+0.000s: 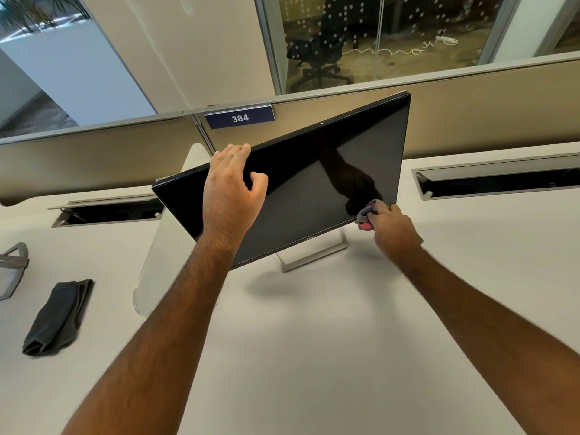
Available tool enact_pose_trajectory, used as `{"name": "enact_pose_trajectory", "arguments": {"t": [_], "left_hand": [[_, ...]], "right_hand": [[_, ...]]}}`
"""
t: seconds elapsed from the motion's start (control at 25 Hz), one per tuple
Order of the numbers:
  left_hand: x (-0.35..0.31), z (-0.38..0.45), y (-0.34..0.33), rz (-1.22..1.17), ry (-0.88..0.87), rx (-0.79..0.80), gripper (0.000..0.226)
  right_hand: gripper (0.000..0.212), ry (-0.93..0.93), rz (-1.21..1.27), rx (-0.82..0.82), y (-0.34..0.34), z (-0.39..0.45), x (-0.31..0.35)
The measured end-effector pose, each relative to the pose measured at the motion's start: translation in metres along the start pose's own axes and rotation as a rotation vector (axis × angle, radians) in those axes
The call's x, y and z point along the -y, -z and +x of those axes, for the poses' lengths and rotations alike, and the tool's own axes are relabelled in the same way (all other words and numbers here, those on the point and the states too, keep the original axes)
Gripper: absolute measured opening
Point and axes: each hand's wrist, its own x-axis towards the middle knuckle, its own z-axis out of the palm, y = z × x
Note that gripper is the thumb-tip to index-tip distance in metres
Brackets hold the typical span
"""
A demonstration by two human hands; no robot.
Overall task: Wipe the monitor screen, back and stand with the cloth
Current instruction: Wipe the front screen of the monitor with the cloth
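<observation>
A black monitor (pixel 307 171) stands tilted on the white desk, its dark screen facing me and its silver stand (pixel 314 255) showing below the lower edge. My left hand (pixel 232 189) grips the monitor's top edge near the left corner, fingers over the rim and thumb on the screen. My right hand (pixel 392 227) is closed on a grey and red cloth (pixel 367 215), which presses against the screen's lower right corner. The monitor's back is hidden.
A folded dark grey cloth (pixel 59 315) lies on the desk at the left. Open cable slots (pixel 110 211) (pixel 499 183) sit in the desk behind the monitor. A beige partition with a "384" label (pixel 240 117) runs along the back. A white divider (pixel 163 246) stands left of the monitor.
</observation>
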Motion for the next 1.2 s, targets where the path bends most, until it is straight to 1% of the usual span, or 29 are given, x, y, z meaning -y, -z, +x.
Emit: {"name": "enact_pose_trajectory", "arguments": {"t": [0.08, 0.12, 0.2, 0.24, 0.36, 0.48, 0.56, 0.64, 0.72, 0.76, 0.88, 0.96, 1.04, 1.12, 1.2], "left_hand": [[-0.001, -0.001, 0.0, -0.004, 0.001, -0.005, 0.047], [-0.001, -0.001, -0.001, -0.005, 0.005, -0.007, 0.047], [-0.001, -0.001, -0.001, -0.007, 0.007, -0.007, 0.047], [-0.001, -0.001, -0.002, -0.01, 0.008, -0.007, 0.047], [-0.002, -0.001, -0.002, -0.007, 0.015, -0.011, 0.047], [-0.002, -0.002, -0.001, 0.002, 0.01, -0.005, 0.047], [-0.002, -0.002, -0.001, 0.016, 0.005, 0.002, 0.047], [-0.001, 0.0, 0.001, 0.029, 0.0, 0.009, 0.048], [-0.001, 0.0, 0.002, 0.027, -0.007, 0.022, 0.047], [-0.002, -0.001, 0.002, 0.03, -0.006, 0.022, 0.047], [-0.002, -0.002, 0.002, 0.028, 0.004, 0.019, 0.047], [-0.002, -0.002, 0.002, 0.03, 0.004, 0.02, 0.047], [-0.002, -0.002, 0.003, 0.031, 0.005, 0.015, 0.047], [-0.004, -0.002, 0.003, 0.021, 0.006, 0.011, 0.047], [-0.005, -0.002, 0.002, 0.021, 0.006, -0.001, 0.047]], "right_hand": [[0.103, -0.036, -0.054, 0.066, 0.003, 0.0, 0.013], [0.111, -0.051, -0.038, 0.1, 0.004, -0.001, 0.021], [0.12, -0.046, 0.032, 0.157, 0.006, -0.003, 0.036], [0.12, -0.023, 0.027, 0.175, 0.009, -0.007, 0.043], [0.111, 0.107, -0.053, 0.183, 0.011, -0.021, 0.07], [0.093, 0.277, -0.107, 0.093, -0.004, -0.031, 0.101], [0.081, 0.314, -0.042, 0.047, -0.008, -0.036, 0.113], [0.071, 0.332, -0.025, 0.013, -0.002, -0.044, 0.104], [0.056, 0.338, -0.097, -0.057, 0.004, -0.042, 0.075], [0.053, 0.307, -0.112, -0.08, 0.01, -0.04, 0.058], [0.047, 0.168, -0.149, -0.068, 0.029, -0.03, 0.014], [0.047, 0.169, -0.206, -0.084, 0.037, -0.028, 0.001], [0.051, 0.189, -0.233, -0.092, 0.037, -0.027, 0.003], [0.059, 0.2, -0.238, -0.046, 0.035, -0.029, 0.014], [0.072, 0.18, -0.24, 0.022, 0.031, -0.027, 0.027]]}}
